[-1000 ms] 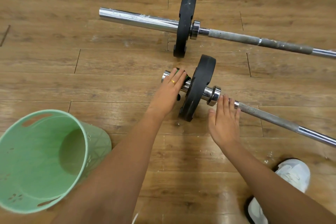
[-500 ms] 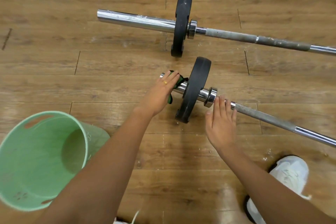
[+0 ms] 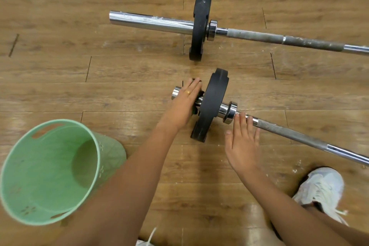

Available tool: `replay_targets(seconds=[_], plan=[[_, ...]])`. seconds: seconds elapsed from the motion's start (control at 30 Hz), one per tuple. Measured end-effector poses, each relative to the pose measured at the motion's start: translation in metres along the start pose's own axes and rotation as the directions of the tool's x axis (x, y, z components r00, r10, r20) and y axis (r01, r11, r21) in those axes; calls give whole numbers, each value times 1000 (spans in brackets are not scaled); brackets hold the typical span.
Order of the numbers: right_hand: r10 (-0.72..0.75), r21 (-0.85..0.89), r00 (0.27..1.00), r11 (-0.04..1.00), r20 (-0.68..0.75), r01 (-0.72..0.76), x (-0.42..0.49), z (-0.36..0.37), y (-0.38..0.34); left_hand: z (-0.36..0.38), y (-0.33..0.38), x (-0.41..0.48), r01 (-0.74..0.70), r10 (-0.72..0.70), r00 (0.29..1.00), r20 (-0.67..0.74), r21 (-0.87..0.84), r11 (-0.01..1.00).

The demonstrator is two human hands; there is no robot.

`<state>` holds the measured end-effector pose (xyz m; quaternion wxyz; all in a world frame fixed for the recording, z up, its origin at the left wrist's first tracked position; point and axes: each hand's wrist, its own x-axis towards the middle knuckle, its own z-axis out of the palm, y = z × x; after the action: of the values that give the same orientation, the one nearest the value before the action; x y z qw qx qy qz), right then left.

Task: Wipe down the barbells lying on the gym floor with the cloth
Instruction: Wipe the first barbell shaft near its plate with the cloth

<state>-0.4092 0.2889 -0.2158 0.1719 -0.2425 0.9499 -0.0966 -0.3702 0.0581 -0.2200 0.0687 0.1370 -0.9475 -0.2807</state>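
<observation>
The near barbell [image 3: 289, 136] lies on the floor, long axis running rightward from the left grip [image 3: 184, 104]. That grip presses the cloth [image 3: 194, 111] flat-fingered onto the sleeve outside the plate [image 3: 212, 104]. The right grip [image 3: 242, 142] rests open on the shaft.

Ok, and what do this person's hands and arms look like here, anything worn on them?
The left forearm and right forearm are bare: no sleeves, gloves, watch or wristband in view. The left hand wears a thin gold-coloured ring on one finger. The right hand shows no ring or other marking.
</observation>
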Motion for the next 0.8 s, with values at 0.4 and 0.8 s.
replay_targets(seconds=[0.4,0.8], plan=[[-63,-54,997,996,53,66,-20,-9,7,-7,10,-10,-72,59,989,138,96,993],[42,-141,995,990,94,-29,-20,-39,84,-34,45,-90,244,-223,947,-230,67,967]])
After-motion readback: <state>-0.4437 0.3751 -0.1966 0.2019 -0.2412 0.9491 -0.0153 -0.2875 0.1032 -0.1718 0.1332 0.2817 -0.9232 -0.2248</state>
